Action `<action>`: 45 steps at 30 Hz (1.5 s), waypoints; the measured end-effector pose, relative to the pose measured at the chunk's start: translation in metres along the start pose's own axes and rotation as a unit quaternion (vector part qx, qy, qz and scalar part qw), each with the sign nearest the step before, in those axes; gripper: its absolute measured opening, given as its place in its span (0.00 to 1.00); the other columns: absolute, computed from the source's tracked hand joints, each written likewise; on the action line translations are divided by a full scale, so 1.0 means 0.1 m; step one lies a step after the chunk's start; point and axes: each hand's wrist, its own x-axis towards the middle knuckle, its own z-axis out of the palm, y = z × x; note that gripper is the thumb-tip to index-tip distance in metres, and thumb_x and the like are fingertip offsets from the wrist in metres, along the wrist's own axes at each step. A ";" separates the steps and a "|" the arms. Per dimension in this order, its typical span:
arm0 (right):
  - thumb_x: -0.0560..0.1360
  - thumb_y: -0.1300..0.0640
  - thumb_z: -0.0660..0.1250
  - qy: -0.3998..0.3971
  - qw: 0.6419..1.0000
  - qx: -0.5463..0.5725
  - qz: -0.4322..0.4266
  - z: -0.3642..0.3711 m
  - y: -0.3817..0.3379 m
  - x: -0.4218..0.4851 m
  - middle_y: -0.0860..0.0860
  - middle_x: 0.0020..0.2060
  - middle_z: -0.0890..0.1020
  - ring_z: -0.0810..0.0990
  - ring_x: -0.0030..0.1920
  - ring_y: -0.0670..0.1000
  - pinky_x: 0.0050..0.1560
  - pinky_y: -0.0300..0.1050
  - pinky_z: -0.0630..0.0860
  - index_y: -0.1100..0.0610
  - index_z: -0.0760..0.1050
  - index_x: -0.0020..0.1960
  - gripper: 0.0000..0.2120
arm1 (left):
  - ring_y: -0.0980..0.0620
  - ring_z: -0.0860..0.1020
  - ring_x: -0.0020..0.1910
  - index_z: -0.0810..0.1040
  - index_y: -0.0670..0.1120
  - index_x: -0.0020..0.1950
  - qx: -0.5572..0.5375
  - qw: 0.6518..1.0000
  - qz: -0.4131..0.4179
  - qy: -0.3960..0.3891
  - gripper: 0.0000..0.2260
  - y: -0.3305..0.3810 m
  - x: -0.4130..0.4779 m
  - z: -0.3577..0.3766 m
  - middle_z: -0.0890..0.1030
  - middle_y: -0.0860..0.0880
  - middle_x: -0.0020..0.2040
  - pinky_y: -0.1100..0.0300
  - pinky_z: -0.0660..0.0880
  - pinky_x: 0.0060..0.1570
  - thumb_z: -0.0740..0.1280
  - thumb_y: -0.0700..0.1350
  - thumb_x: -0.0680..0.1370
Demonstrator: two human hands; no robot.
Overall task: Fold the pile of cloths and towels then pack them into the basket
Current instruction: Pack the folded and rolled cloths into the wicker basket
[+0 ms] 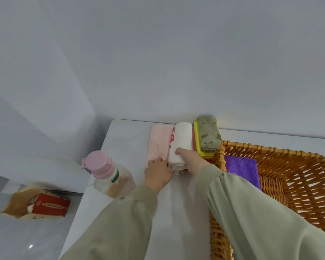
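Hands meet at the near end of a rolled white towel with red print (pixel 180 145), which lies on the white tabletop (pixel 128 139). The right hand (pixel 190 159) grips this roll, thumb on top and fingers curled round its side. The left hand (pixel 158 171) rests with bent fingers on the folded pale pink towel (pixel 159 141) just beside the roll; whether it pinches the cloth I cannot tell. Right of the roll a green leaf-patterned cloth (pixel 208 135) sits on a folded yellow cloth (pixel 196 139). The woven orange wicker basket (pixel 289 152) stands at the right, with a folded purple cloth (pixel 242 169) inside. A clear bottle with a pink cap (pixel 109 173) stands left of the hands.
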 end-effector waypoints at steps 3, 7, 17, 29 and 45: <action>0.70 0.55 0.69 -0.010 0.999 -0.036 -0.005 -0.07 0.05 -0.13 0.58 0.52 0.80 0.78 0.50 0.57 0.47 0.45 0.76 0.64 0.74 0.59 0.21 | 0.43 0.67 0.66 0.73 0.43 0.67 -0.156 0.985 -0.046 0.058 0.17 0.14 -0.03 -0.16 0.73 0.45 0.67 0.54 0.65 0.63 0.53 0.43 0.82; 0.71 0.54 0.67 -0.027 0.994 -0.095 -0.039 -0.14 0.04 -0.36 0.59 0.53 0.80 0.79 0.51 0.57 0.44 0.45 0.74 0.65 0.74 0.59 0.21 | 0.42 0.75 0.59 0.74 0.41 0.64 -0.426 0.896 -0.121 -0.032 0.18 0.33 -0.02 -0.28 0.78 0.43 0.61 0.49 0.70 0.65 0.54 0.48 0.80; 0.69 0.54 0.73 -0.087 0.959 -0.203 -0.175 -0.78 -0.05 -1.07 0.56 0.53 0.81 0.81 0.51 0.55 0.53 0.48 0.79 0.64 0.74 0.61 0.24 | 0.48 0.83 0.43 0.77 0.47 0.55 -0.654 0.754 -0.038 -0.043 0.10 0.72 -0.48 -0.71 0.84 0.46 0.46 0.55 0.79 0.42 0.68 0.49 0.77; 0.74 0.48 0.69 -0.163 0.961 -0.015 -0.222 -2.22 0.25 -1.78 0.57 0.54 0.82 0.82 0.54 0.55 0.57 0.52 0.78 0.61 0.73 0.62 0.22 | 0.43 0.81 0.53 0.75 0.44 0.64 -0.656 0.743 0.087 -0.103 0.19 1.86 -1.18 -0.42 0.82 0.42 0.56 0.48 0.80 0.50 0.71 0.44 0.74; 0.75 0.49 0.63 0.245 0.876 -0.389 -0.144 -3.01 1.57 -1.80 0.48 0.38 0.73 0.73 0.37 0.49 0.32 0.41 0.69 0.57 0.69 0.50 0.12 | 0.42 0.55 0.76 0.56 0.48 0.78 0.211 0.899 0.352 -0.155 0.29 1.84 -1.77 1.23 0.58 0.45 0.77 0.46 0.54 0.73 0.58 0.57 0.80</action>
